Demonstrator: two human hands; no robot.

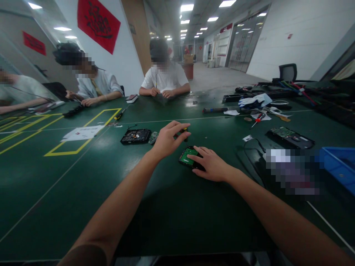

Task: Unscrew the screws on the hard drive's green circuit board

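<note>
My right hand (210,164) lies with spread fingers on a hard drive (186,157), whose green circuit board faces up. It presses the drive's right side against the table. Just behind the drive, my left hand (169,138) pinches a small yellow-and-black screwdriver (185,130) between thumb and fingers. The tool's lower end shows only as a dark shape, and I cannot tell whether it touches anything. Left of that hand sit an opened hard drive (135,136) and a loose circuit board (153,138).
Another hard drive (291,137) lies right, near a blue bin (340,166) and a black cable (245,147). Behind are a red screwdriver (258,119), gloves (255,101) and a dark cylindrical tool (215,110). Paper (83,133) lies left. Several people sit across the green table (91,192).
</note>
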